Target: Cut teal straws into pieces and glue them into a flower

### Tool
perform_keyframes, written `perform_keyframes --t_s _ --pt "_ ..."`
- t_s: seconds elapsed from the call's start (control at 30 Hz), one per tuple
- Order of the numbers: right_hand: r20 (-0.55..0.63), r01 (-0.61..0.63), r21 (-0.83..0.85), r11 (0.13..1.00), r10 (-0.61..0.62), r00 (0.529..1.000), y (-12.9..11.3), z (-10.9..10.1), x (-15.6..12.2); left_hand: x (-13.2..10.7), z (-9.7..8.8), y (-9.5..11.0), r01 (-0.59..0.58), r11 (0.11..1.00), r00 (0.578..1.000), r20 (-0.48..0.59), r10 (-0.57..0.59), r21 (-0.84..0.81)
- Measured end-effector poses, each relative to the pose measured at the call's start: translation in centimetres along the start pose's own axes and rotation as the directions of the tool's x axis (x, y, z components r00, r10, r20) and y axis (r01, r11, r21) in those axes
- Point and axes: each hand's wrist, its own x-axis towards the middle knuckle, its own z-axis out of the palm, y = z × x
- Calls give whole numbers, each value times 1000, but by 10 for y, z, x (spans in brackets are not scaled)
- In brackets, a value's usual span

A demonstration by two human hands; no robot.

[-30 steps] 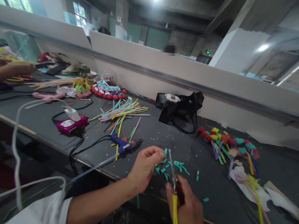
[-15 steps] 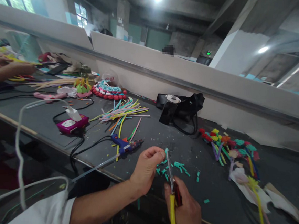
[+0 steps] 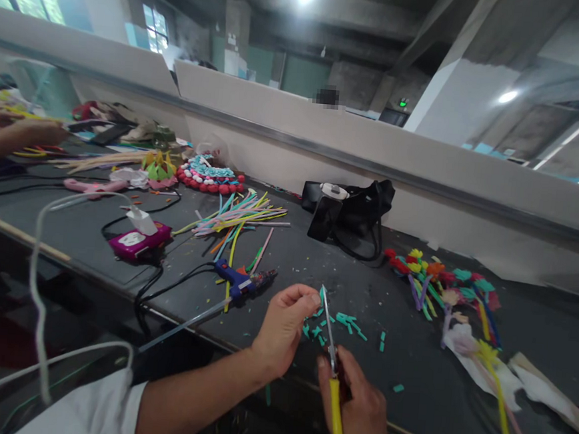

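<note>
My left hand [image 3: 285, 324] is closed in a pinch on a small teal strip piece [image 3: 321, 300], mostly covered by the fingertips. In my right hand [image 3: 358, 403] is a pair of scissors [image 3: 329, 334] with a yellow handle, the fingers wrapped round it. Its blades point away from me, with their tips right beside the left fingertips and the teal piece. On the dark table under and beside the blades lie several teal cuttings [image 3: 349, 322]. A blue glue gun [image 3: 237, 280] rests left of my left hand.
Colourful strips [image 3: 242, 216] lie beyond the glue gun, near a purple power strip [image 3: 140, 240]. A phone [image 3: 324, 218] leans by a black bag [image 3: 365, 206]. Fluffy flowers [image 3: 435, 275] lie at the right. Another person's hands [image 3: 35, 133] work at far left.
Both hands stay almost in place. The scissors' blades and handles have come slightly closer together, and the red part by the right hand no longer shows.
</note>
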Motion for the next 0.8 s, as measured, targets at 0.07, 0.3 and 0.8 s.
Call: perform_keyframes --t_s 0.07,0.3,0.8 --pt "-18 19 23 1000 -19 1000 -3 -2 2 -1 0 0 4 1000 1000 6 -4 3" --pt "-85 47 61 997 -41 996 -11 -14 13 16 -11 4 -36 970 999 9 35 241" --pt "-111 54 -17 998 -55 992 12 -36 -3 29 -24 8 -41 874 996 90 -3 484"
